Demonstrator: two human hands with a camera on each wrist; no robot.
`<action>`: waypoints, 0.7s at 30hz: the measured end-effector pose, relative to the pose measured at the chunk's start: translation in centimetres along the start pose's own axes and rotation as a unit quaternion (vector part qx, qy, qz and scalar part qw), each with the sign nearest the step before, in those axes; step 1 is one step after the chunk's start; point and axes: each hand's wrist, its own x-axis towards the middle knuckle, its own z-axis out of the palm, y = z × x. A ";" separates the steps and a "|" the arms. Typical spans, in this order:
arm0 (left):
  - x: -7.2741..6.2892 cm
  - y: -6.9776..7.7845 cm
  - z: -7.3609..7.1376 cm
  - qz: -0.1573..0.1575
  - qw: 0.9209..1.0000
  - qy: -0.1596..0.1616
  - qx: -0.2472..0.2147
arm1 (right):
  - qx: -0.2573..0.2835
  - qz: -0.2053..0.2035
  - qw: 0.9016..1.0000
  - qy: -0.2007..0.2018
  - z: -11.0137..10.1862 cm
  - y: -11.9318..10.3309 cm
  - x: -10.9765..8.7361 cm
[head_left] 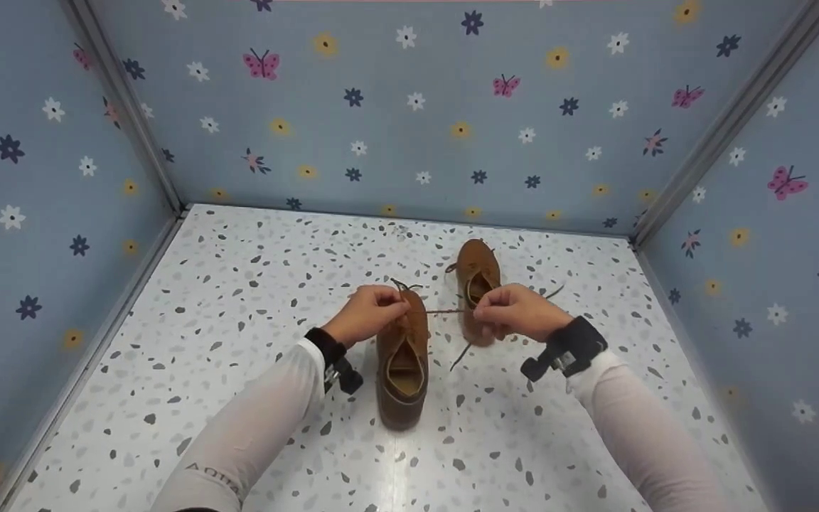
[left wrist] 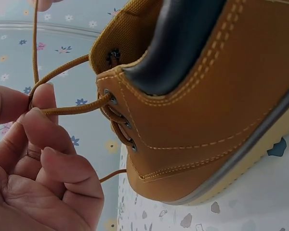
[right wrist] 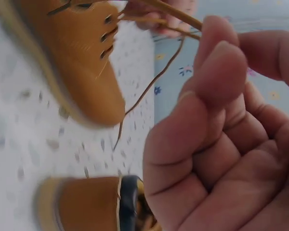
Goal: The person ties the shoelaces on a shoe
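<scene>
A brown lace-up shoe stands on the floor with its heel toward me and a dark padded collar. Above its front, my left hand pinches the brown shoelace between thumb and fingers, where strands cross near the eyelets. My right hand pinches a length of the same lace out to the right, and it runs taut between the hands. Behind the right hand, a second brown shoe is partly hidden. In the right wrist view, a thin loose lace end hangs past the first shoe's toe.
The white speckled floor surrounds both shoes. Blue panels with flowers and butterflies enclose it at the back and both sides, joined by grey corner posts. Loose laces of the second shoe lie on the floor.
</scene>
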 end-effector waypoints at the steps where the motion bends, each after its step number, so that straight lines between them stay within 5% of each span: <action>1: 0.0 0.0 0.0 -0.001 1.000 -0.002 0.000 | 0.046 0.002 0.999 0.001 0.0 0.2 0.1; 5: 0.2 -0.2 0.0 -0.001 1.000 -0.006 0.001 | 0.184 -0.019 0.983 -0.002 0.6 0.8 0.4; 8: 0.3 -0.2 0.0 0.010 1.000 -0.001 0.002 | 0.230 -0.057 0.972 0.002 1.3 1.1 0.6; 13: 0.3 -0.1 -0.2 0.033 0.999 0.012 0.008 | 0.248 -0.110 0.962 0.015 2.5 1.4 1.1; 21: 0.5 -0.7 -0.3 0.034 0.999 0.038 -0.001 | 0.242 -0.102 0.963 0.064 4.2 1.8 1.4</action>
